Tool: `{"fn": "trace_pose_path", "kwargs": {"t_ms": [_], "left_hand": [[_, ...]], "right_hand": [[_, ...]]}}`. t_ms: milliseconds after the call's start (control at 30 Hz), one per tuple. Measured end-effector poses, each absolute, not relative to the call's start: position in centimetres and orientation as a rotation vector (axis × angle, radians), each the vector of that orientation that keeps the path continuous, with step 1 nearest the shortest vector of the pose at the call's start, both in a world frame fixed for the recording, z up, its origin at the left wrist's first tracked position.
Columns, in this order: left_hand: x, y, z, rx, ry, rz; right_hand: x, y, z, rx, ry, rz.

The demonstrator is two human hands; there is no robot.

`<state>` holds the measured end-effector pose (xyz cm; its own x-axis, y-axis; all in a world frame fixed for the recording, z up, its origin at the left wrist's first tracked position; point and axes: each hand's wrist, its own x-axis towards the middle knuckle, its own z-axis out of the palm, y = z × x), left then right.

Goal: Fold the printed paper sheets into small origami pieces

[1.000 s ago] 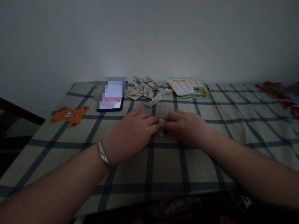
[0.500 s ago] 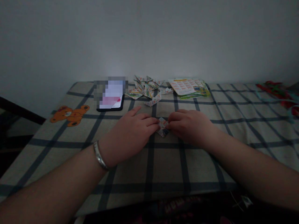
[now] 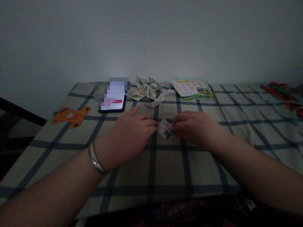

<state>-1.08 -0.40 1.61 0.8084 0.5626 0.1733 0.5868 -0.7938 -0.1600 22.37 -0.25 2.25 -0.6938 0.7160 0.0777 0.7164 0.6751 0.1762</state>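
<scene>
Folded paper and hands, viewed from the head camera. The folded paper [image 3: 164,130], a small square turned to stand as a diamond, lies at mid-tabletop [image 3: 132,186] on a pale cloth with dark checks, between the two hands. Its face is whitish, with fine rows of print, an orange patch toward the upper right and a dark bluish-green patch toward the lower right; pale crease lines run from the top corner and across the middle. The left hand [image 3: 130,134], palm down with fingers extended, meets the left corner at its fingertips; the right hand [image 3: 197,129], fingers curled, meets the right corner. Whether either pinches or merely presses cannot be told. Beyond lie a cluster of folded pieces [image 3: 150,93] in similar print, a stack of printed sheets [image 3: 187,89] and a lit phone [image 3: 112,106].
</scene>
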Motion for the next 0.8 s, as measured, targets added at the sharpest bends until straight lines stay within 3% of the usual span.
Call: {"fn": "trace_pose_path", "kwargs": {"t_ms": [800], "left_hand": [[-1.1,-0.4,1.6,-2.846,-0.922,-0.153]], "right_hand": [[23.8,0.1,2.5,-1.27,-2.822,-0.151]]}}
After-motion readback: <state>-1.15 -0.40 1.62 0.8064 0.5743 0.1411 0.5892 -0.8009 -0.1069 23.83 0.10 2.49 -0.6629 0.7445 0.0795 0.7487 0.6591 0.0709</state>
